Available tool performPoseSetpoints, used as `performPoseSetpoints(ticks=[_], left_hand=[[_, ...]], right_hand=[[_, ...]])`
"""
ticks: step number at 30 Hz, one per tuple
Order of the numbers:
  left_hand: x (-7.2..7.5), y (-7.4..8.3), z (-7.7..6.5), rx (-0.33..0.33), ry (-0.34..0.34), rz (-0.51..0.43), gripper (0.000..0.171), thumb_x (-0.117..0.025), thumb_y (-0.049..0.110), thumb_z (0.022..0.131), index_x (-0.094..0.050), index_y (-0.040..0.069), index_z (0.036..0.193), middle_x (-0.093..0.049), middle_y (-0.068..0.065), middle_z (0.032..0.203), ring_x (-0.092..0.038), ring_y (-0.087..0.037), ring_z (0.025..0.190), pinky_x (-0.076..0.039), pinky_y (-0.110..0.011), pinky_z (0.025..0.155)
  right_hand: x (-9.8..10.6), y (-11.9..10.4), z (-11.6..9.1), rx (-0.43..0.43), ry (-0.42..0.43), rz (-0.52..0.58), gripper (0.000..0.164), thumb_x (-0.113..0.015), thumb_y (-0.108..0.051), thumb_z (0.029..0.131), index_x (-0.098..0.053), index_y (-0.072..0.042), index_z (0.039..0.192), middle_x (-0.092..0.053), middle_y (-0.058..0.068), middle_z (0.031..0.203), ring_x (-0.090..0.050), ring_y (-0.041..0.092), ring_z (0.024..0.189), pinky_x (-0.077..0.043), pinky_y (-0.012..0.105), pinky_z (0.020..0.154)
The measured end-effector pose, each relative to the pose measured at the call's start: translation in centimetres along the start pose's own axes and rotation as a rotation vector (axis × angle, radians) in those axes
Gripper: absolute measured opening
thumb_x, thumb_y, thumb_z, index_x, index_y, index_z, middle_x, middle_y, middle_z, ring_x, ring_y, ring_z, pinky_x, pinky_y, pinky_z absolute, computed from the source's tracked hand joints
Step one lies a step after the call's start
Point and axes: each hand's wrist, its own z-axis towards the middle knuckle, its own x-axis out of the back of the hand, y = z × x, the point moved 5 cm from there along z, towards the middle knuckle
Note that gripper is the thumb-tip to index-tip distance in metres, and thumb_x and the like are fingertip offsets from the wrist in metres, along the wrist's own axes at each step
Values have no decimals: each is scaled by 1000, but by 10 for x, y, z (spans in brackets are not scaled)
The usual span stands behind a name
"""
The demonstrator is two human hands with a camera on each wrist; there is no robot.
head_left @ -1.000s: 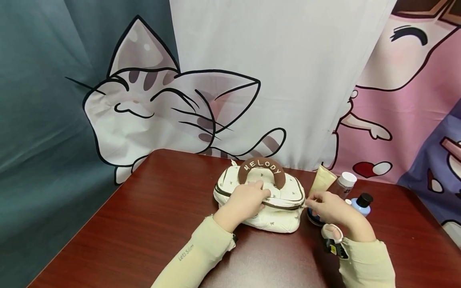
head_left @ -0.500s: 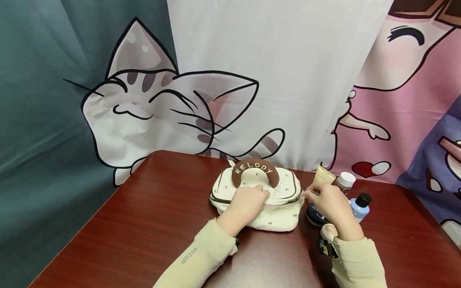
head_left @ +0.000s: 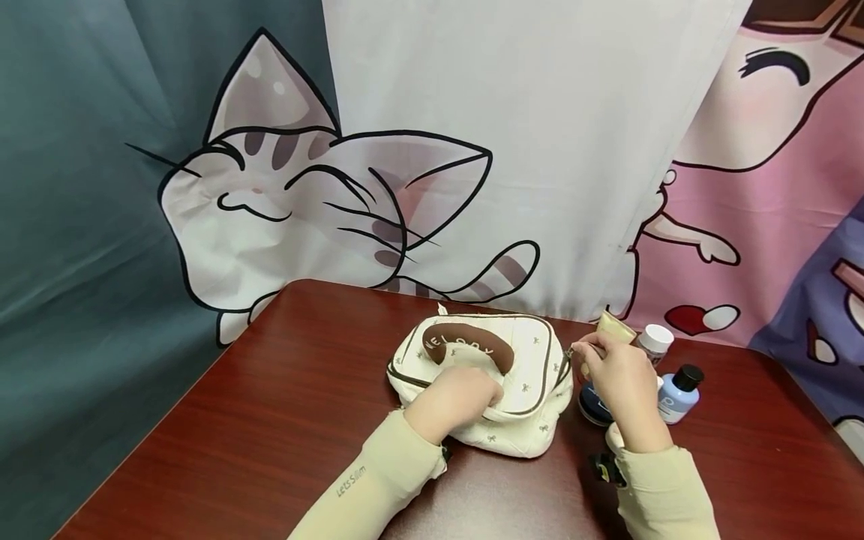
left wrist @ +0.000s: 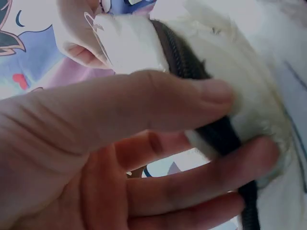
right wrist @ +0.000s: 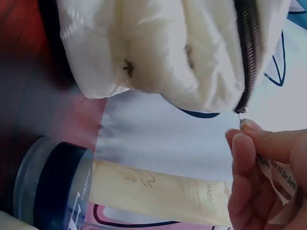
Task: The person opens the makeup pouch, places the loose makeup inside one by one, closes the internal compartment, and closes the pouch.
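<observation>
A cream cosmetic bag (head_left: 499,442) with small bow prints stands on the table, its top leaning towards me. The brown padded handle (head_left: 475,346) on its lid carries the lettering MELODY. At the front upper edge my left hand (head_left: 457,401) grips the bag; in the left wrist view the thumb and fingers close over its dark zipper (left wrist: 178,50). My right hand (head_left: 622,382) is at the bag's right corner. It pinches the zipper pull (right wrist: 242,120) at the end of the zipper, and a printed ribbon (right wrist: 282,178) loops out of that hand.
Right of the bag stand a pale yellow tube (head_left: 616,327), a dark blue round jar (head_left: 594,409), a white-capped bottle (head_left: 655,341) and a light blue bottle (head_left: 677,397) with a black cap. A printed cloth (head_left: 540,150) hangs behind the table (head_left: 283,390).
The bag's top has tipped towards me and its handle has sunk to the left. My right hand has moved slightly away from me along the bag's right side, still pinching the zipper pull.
</observation>
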Motion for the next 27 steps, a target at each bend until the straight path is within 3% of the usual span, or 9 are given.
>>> performPoseSetpoints(ticks=[3, 5, 7, 9, 11, 15, 21, 27], left_hand=[[0, 2, -2, 13, -40, -24, 39, -63, 7, 78, -35, 21, 55, -35, 8, 58, -32, -6, 57, -32, -24, 48], [0, 3, -2, 44, -49, -25, 35, -71, 26, 78, -42, 21, 58, -44, 9, 61, -42, -6, 59, -38, -25, 50], [3, 5, -1, 88, -21, -8, 35, -71, 53, 72, -54, 23, 68, -55, 10, 69, -54, -7, 67, -43, -29, 54], [5, 10, 1, 132, 18, 19, 55, -63, 74, 63, -61, 23, 83, -61, 8, 77, -59, -10, 74, -45, -31, 56], [8, 16, 3, 155, 82, 48, 68, -54, 81, 63, -61, 22, 95, -62, 5, 80, -60, -12, 77, -45, -30, 55], [12, 28, 4, 174, 158, 86, 62, -56, 74, 70, -56, 19, 98, -58, 2, 76, -58, -14, 70, -42, -29, 51], [16, 41, 3, 114, 251, 176, 35, -70, 47, 73, -57, 18, 88, -59, 2, 74, -57, -14, 60, -40, -27, 43], [19, 45, 1, 42, 305, 216, 20, -72, 33, 75, -58, 19, 81, -59, 5, 69, -57, -10, 59, -40, -25, 42]], right_hand=[[-1, 0, -1, -22, -4, 54, 11, -68, -23, 85, -69, -12, 84, -57, -3, 53, -58, 24, 58, -42, 38, 53], [-2, 0, -1, -49, -43, 121, 13, -65, -23, 87, -67, -10, 86, -60, -2, 57, -60, 20, 57, -43, 33, 54], [-3, 0, -1, -74, -92, 195, 15, -63, -22, 89, -65, -7, 87, -64, 1, 63, -62, 16, 57, -45, 28, 55], [-3, -3, -1, -92, -146, 296, 17, -61, -20, 91, -62, -4, 88, -67, 6, 70, -64, 17, 58, -49, 26, 53], [-2, -6, 0, -102, -181, 380, 18, -60, -19, 92, -60, -1, 89, -67, 10, 74, -65, 19, 60, -50, 25, 52], [3, -12, 2, -124, -222, 511, 21, -60, -18, 92, -58, 3, 90, -68, 14, 77, -66, 18, 61, -52, 25, 53], [4, -14, 2, -143, -253, 567, 22, -59, -17, 92, -58, 5, 93, -68, 16, 79, -66, 13, 62, -52, 25, 54], [-2, -9, 2, -136, -234, 505, 20, -58, -18, 93, -59, 2, 91, -66, 12, 76, -63, 11, 56, -52, 28, 52]])
